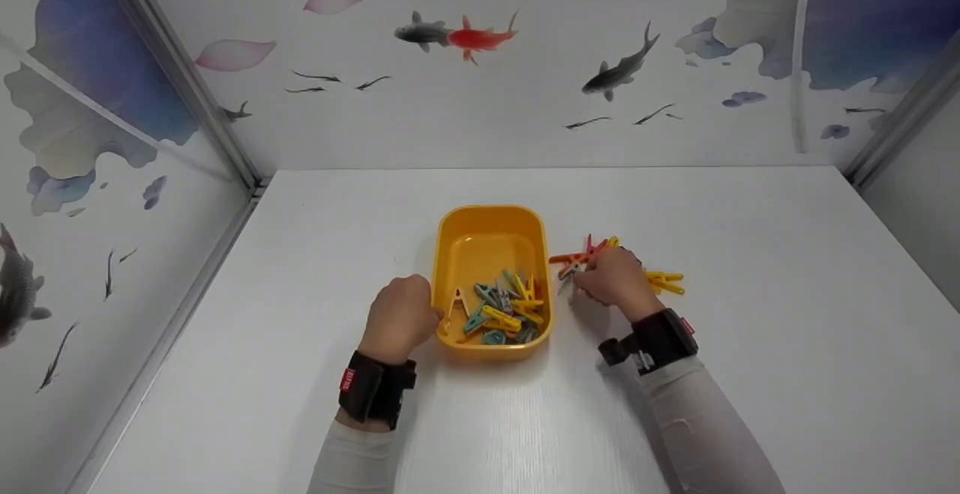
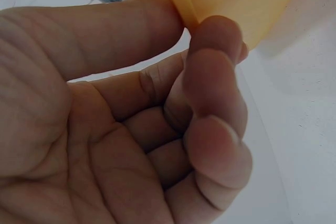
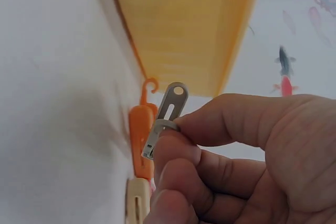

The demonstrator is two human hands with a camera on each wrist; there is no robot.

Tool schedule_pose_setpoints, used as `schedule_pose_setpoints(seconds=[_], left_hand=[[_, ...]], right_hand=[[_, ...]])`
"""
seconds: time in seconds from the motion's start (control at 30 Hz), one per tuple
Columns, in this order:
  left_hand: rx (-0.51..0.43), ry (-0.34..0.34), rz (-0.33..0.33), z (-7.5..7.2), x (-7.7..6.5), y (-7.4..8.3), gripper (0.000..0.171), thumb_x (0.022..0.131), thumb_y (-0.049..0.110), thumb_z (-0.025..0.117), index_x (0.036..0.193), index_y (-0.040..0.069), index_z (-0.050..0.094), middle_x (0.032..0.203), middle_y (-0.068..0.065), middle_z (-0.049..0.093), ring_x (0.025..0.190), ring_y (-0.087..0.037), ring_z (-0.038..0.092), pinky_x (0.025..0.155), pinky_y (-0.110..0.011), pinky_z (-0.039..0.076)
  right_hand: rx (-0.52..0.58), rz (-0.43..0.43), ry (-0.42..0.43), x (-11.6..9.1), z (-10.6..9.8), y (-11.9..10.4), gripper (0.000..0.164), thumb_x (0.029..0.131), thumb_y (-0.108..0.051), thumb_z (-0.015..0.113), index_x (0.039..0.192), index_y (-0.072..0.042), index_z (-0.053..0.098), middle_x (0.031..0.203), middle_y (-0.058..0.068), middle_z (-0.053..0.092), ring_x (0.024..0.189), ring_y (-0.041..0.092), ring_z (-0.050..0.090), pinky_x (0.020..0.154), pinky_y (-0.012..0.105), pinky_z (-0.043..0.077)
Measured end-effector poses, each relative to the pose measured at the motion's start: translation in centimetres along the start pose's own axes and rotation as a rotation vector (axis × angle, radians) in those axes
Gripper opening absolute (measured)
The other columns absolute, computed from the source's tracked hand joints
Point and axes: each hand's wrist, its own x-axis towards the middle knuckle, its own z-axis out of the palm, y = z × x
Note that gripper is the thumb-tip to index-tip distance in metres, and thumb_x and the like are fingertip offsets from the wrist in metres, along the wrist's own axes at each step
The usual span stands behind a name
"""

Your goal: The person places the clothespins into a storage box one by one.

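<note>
A yellow plastic basket (image 1: 487, 224) stands on the white table with several coloured clothespins (image 1: 499, 310) heaped in its near half. My left hand (image 1: 401, 318) pinches the basket's left wall between thumb and curled fingers, as the left wrist view also shows. To the right of the basket, my right hand (image 1: 616, 280) pinches a grey clothespin (image 3: 173, 100) between thumb and index finger, lifted off the table. Beside and behind that hand lie an orange clothespin (image 3: 140, 135), a cream clothespin (image 3: 137, 198) and yellow clothespins (image 1: 666, 282), partly hidden by the hand.
A white panel with painted fish (image 1: 480, 37) rises behind the table, and another panel (image 1: 97, 179) borders its left side. Each wrist wears a black strap (image 1: 373, 389). White table surface (image 1: 787, 314) stretches right of the clothespins.
</note>
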Motion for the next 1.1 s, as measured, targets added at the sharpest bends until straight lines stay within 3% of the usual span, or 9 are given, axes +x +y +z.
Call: schedule_pose_setpoints(seconds=[0.13, 0.4, 0.63, 0.8, 1.1], left_hand=[[-0.001, 0.0, -0.001, 0.0, 0.0, 0.0, 0.017, 0.091, 0.01, 0.077, 0.083, -0.001, 0.066, 0.065, -0.002, 0.041, 0.06, -0.018, 0.045, 0.056, -0.029, 0.036], [-0.003, -0.006, -0.011, 0.0, 0.1, 0.0, 0.017, 0.091, 0.01, 0.076, 0.083, -0.001, 0.066, 0.065, -0.003, 0.043, 0.061, -0.019, 0.046, 0.056, -0.029, 0.036], [-0.016, 0.007, 0.006, 0.1, 0.0, -0.1, 0.016, 0.09, 0.007, 0.075, 0.079, 0.0, 0.066, 0.063, -0.001, 0.043, 0.057, -0.017, 0.045, 0.052, -0.027, 0.035], [-0.023, 0.007, 0.005, 0.1, 0.0, -0.1, 0.015, 0.09, 0.007, 0.075, 0.079, -0.001, 0.066, 0.062, -0.001, 0.043, 0.056, -0.017, 0.045, 0.052, -0.027, 0.035], [-0.02, 0.009, 0.002, 0.1, 0.0, -0.1, 0.017, 0.09, 0.007, 0.075, 0.079, 0.0, 0.065, 0.063, -0.002, 0.044, 0.057, -0.018, 0.045, 0.053, -0.028, 0.035]], right_hand=[[0.02, -0.016, 0.027, -0.4, -0.5, -0.4, 0.028, 0.091, -0.015, 0.065, 0.066, -0.002, 0.069, 0.053, -0.002, 0.05, 0.047, 0.012, 0.044, 0.048, 0.024, 0.034], [0.074, -0.04, 0.057, -1.2, -1.1, -1.9, 0.025, 0.096, -0.019, 0.067, 0.086, 0.002, 0.076, 0.064, 0.002, 0.062, 0.057, 0.014, 0.052, 0.053, 0.023, 0.041], [0.073, -0.169, 0.116, -2.2, -1.0, -2.8, 0.022, 0.094, -0.016, 0.067, 0.079, -0.002, 0.076, 0.064, 0.004, 0.064, 0.057, 0.016, 0.048, 0.053, 0.026, 0.036], [0.062, -0.224, 0.117, -2.4, -0.6, -3.3, 0.021, 0.095, -0.018, 0.068, 0.084, -0.001, 0.077, 0.065, 0.003, 0.062, 0.06, 0.017, 0.05, 0.054, 0.027, 0.038], [0.093, -0.39, 0.104, -2.2, 0.4, -3.2, 0.023, 0.096, -0.014, 0.068, 0.078, -0.002, 0.075, 0.064, 0.002, 0.062, 0.057, 0.014, 0.051, 0.058, 0.032, 0.042]])
